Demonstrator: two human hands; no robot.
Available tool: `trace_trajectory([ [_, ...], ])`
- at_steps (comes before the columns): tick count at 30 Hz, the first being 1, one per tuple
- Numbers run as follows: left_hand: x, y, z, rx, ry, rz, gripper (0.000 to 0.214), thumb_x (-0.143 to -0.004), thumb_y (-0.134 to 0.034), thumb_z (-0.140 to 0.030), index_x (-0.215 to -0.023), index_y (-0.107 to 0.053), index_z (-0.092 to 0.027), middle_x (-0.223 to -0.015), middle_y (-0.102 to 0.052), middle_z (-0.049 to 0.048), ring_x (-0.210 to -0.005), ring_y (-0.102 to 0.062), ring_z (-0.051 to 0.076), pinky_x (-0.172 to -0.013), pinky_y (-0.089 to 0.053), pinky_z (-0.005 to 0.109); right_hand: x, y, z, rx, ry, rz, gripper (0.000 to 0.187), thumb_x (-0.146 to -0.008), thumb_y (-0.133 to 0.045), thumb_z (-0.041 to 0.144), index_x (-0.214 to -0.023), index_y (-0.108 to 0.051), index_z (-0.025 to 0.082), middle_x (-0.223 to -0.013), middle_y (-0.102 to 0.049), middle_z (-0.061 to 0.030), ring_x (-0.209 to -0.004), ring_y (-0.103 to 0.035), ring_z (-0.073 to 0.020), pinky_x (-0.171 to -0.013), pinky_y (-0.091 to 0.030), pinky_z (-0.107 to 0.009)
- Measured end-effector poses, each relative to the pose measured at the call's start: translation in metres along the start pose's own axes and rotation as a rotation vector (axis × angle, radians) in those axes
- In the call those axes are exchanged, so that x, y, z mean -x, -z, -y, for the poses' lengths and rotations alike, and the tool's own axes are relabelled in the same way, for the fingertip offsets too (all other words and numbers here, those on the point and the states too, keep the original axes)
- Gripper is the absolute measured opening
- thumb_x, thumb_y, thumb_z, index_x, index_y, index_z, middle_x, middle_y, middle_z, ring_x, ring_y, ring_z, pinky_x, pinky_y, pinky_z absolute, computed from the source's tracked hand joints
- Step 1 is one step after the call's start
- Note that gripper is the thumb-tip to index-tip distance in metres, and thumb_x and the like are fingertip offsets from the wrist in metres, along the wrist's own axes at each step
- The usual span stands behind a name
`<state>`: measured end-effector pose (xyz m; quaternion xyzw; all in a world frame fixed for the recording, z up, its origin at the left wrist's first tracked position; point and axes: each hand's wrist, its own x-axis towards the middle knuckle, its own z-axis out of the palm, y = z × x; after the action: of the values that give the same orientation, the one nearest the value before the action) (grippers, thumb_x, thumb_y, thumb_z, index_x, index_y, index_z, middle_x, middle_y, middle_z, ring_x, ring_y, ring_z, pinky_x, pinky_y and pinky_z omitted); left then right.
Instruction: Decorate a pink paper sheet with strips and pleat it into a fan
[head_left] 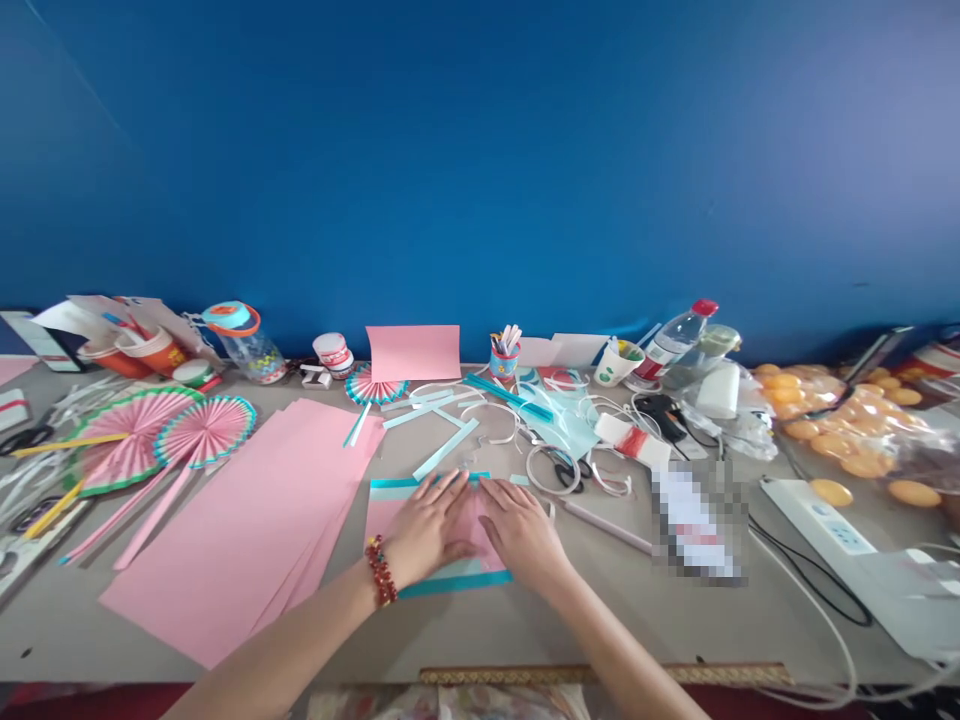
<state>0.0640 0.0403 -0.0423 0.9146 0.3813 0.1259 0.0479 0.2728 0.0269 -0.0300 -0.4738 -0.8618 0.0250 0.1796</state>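
Observation:
A pink paper sheet [381,512] with blue and pale-blue bands along its far and near edges lies on the table in front of me. My left hand [421,532], with a red bead bracelet at the wrist, rests on it with fingers stretched out. My right hand [525,532] presses on the sheet's right part, fingers extended and its tips near the far band. Both hands hide much of the paper. To the left is a stack of larger pink sheets [240,520]. Pale-blue paper strips [446,448] lie beyond the hands.
Pleated paper fans [204,432] lie at left. Scissors [574,474], a white ribbon coil [551,470] and a pale pink stick [607,527] are at right. Farther right are a bottle [675,342], a power strip [832,530] with cables and bagged orange balls [847,430]. A blue wall [480,180] stands behind.

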Motion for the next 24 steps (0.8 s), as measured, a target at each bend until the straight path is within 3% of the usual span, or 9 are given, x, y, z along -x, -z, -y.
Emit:
trace_trajectory([
  [3,0.004,0.001,0.001,0.013,-0.007,-0.016,0.077,-0.093,-0.048,-0.059,-0.153,-0.028,-0.015,-0.156,-0.035,0.0138,-0.145,-0.032,0.027,-0.118,-0.03,0.047,0.001,-0.003,-0.001,0.014,-0.013,0.016,0.04,-0.093,-0.049,0.015,-0.132,-0.059,0.017,-0.135,-0.061,-0.0111,-0.12,-0.056,-0.0277,-0.101,-0.046,-0.048],
  [7,0.01,0.004,0.003,0.054,0.029,-0.045,0.065,-0.096,-0.049,-0.048,-0.149,-0.036,-0.014,-0.156,-0.036,0.0156,-0.144,-0.035,0.027,-0.116,-0.035,0.047,0.001,-0.001,-0.003,-0.005,-0.024,0.022,0.04,-0.094,-0.049,0.016,-0.132,-0.059,0.019,-0.136,-0.061,-0.0102,-0.121,-0.056,-0.0265,-0.101,-0.047,-0.047],
  [14,0.001,0.014,0.01,0.089,0.053,-0.047,0.031,-0.098,-0.044,-0.024,-0.122,-0.063,-0.02,-0.137,-0.058,0.0109,-0.127,-0.052,0.026,-0.105,-0.047,0.046,0.002,0.001,-0.011,-0.112,-0.015,0.016,0.038,-0.095,-0.051,0.02,-0.131,-0.06,0.021,-0.137,-0.06,-0.0106,-0.123,-0.056,-0.0257,-0.102,-0.048,-0.045],
  [19,-0.02,0.022,0.017,0.154,0.067,-0.066,0.032,-0.097,-0.049,-0.025,-0.127,-0.058,-0.021,-0.126,-0.062,0.0081,-0.116,-0.057,0.022,-0.101,-0.049,0.039,0.002,0.001,-0.012,-0.123,-0.083,0.003,0.036,-0.091,-0.057,0.019,-0.126,-0.062,0.018,-0.137,-0.058,-0.0133,-0.121,-0.056,-0.0272,-0.103,-0.048,-0.045],
  [24,-0.029,0.018,0.014,0.114,0.115,-0.054,0.035,-0.094,-0.055,-0.029,-0.128,-0.055,-0.02,-0.118,-0.06,0.0096,-0.108,-0.057,0.025,-0.094,-0.049,0.042,-0.004,0.004,-0.01,-0.107,-0.143,-0.008,0.047,-0.087,-0.063,0.021,-0.133,-0.056,0.017,-0.135,-0.059,-0.0143,-0.121,-0.054,-0.0286,-0.101,-0.048,-0.047],
])
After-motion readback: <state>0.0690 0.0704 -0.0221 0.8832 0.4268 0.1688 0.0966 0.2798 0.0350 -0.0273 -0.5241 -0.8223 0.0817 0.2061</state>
